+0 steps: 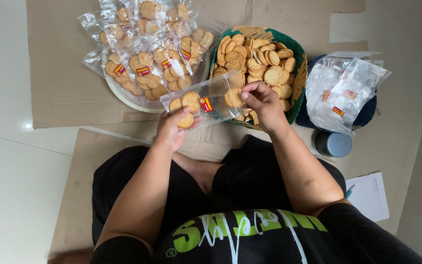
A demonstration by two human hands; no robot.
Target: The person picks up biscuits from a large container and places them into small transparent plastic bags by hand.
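- Right now I see my left hand (174,128) gripping the closed end of a clear plastic bag (203,100), which I hold level just in front of the woven basket (296,83).
- My right hand (262,100) pinches the bag's open end, with a round biscuit (233,98) at the mouth, over the basket's near rim.
- Three biscuits already lie inside the bag by my left fingers.
- Left of the basket, sealed biscuit packets (147,54) are heaped on a white tray.
- Right of the basket lie empty bags (343,88), on a dark container.
- Cardboard (59,73) covers the floor under the basket.
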